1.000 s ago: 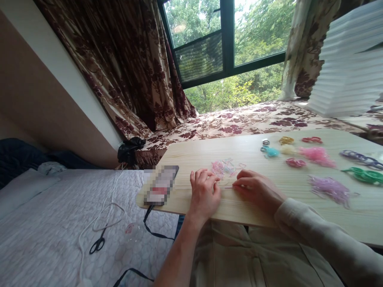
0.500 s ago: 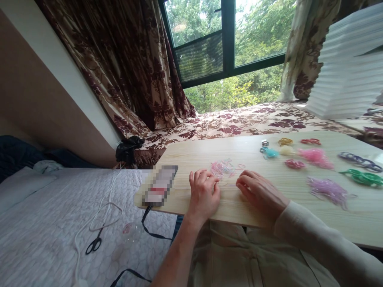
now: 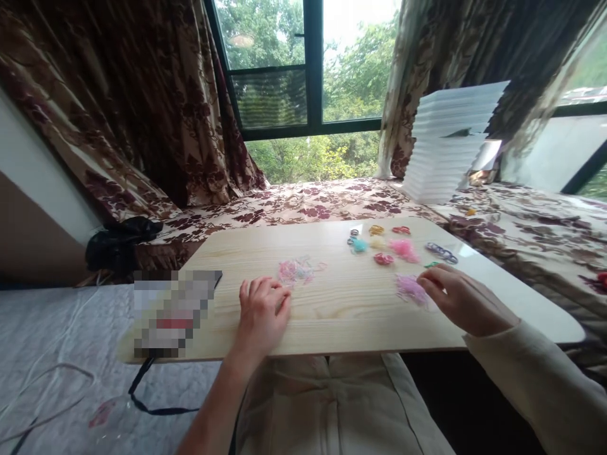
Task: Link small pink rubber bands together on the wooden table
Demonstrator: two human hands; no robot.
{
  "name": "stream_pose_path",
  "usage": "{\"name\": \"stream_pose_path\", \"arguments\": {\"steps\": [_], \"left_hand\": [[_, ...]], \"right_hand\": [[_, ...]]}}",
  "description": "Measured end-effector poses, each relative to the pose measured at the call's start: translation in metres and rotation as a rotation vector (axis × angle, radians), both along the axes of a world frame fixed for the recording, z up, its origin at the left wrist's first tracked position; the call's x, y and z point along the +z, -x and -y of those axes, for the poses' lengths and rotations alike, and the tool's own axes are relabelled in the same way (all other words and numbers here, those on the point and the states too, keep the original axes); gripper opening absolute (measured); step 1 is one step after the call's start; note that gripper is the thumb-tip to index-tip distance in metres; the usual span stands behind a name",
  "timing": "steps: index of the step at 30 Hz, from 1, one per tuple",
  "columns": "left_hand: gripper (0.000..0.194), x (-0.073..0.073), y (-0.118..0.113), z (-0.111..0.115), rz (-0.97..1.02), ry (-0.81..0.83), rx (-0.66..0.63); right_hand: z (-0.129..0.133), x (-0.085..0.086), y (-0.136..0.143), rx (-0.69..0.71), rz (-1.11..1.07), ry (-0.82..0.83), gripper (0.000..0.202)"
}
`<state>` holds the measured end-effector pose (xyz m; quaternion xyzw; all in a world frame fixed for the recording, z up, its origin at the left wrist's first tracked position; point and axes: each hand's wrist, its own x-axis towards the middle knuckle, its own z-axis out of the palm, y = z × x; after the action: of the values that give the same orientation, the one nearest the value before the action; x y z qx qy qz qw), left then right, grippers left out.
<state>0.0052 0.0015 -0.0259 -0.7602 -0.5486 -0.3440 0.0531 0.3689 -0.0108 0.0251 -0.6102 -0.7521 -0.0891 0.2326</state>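
My left hand [image 3: 265, 309] rests on the pale wooden board [image 3: 327, 322], its fingers loosely spread and slightly bent. Just beyond its fingertips lies a loose heap of small pink, white and bluish elastic bands [image 3: 298, 270]. Over on the right, my right hand [image 3: 467, 298] hovers at the edge of a pile of purple elastic bands [image 3: 410, 289]. Its thumb and fingers are drawn together; whatever is between them is too small to make out. Green bands [image 3: 430, 265] show partly behind this hand.
Beyond the purple pile are pink bands [image 3: 404, 250], red bands [image 3: 383, 259], turquoise bands [image 3: 358, 245], yellow bands [image 3: 376, 230] and dark blue bands [image 3: 442, 252]. A blurred-out phone [image 3: 177, 316] lies at the left with a black strap [image 3: 161, 409]. White foam sheets [image 3: 446, 145] stand behind.
My right hand has moved from beside the mixed heap rightward to the purple pile. My left hand stays near the mixed heap. The view has turned to the right.
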Motion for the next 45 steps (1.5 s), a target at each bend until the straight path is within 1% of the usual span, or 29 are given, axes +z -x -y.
{"name": "stream_pose_path", "arguments": {"steps": [3,7,10,13,16,19,23,26,28,31,36,41,45], "left_hand": [[0.018,-0.002,0.000,0.000,0.009,-0.015,0.010],[0.017,-0.002,0.000,0.000,0.011,-0.035,0.025],[0.016,-0.002,0.000,0.000,0.003,-0.034,0.043],[0.015,-0.002,0.000,0.000,0.006,-0.026,0.059],[0.015,-0.001,0.000,0.000,0.017,-0.019,0.076],[0.017,0.002,0.000,0.002,0.027,-0.006,0.102],[0.018,0.006,-0.001,0.004,0.046,0.020,0.113],[0.016,0.008,-0.002,0.003,0.070,0.051,0.117],[0.015,0.008,-0.002,0.002,0.085,0.061,0.130],[0.017,0.008,-0.002,0.002,0.090,0.066,0.139],[0.021,0.010,-0.004,0.001,0.061,0.100,0.162],[0.013,0.016,-0.007,-0.003,0.032,0.128,0.176],[0.011,0.022,-0.012,-0.009,0.018,0.138,0.184]], "right_hand": [[-0.005,-0.004,-0.010,-0.039,0.019,-0.002,0.028],[-0.008,-0.009,-0.010,-0.058,0.024,-0.002,0.028],[-0.005,-0.006,-0.011,-0.082,0.023,-0.019,0.029],[0.003,0.002,-0.009,-0.108,0.018,-0.054,0.030],[0.011,0.008,0.007,-0.066,-0.014,-0.079,0.027],[0.013,0.005,0.038,0.082,-0.070,-0.067,0.024],[0.003,-0.012,0.087,0.278,-0.108,-0.007,0.023],[-0.010,-0.026,0.118,0.320,-0.145,0.050,0.024],[-0.019,-0.033,0.132,0.322,-0.169,0.080,0.025],[-0.027,-0.039,0.142,0.324,-0.194,0.095,0.024],[-0.027,-0.044,0.145,0.306,-0.180,0.028,0.025],[-0.025,-0.045,0.147,0.310,-0.121,-0.038,0.027],[-0.023,-0.045,0.147,0.305,-0.099,-0.057,0.027]]}}
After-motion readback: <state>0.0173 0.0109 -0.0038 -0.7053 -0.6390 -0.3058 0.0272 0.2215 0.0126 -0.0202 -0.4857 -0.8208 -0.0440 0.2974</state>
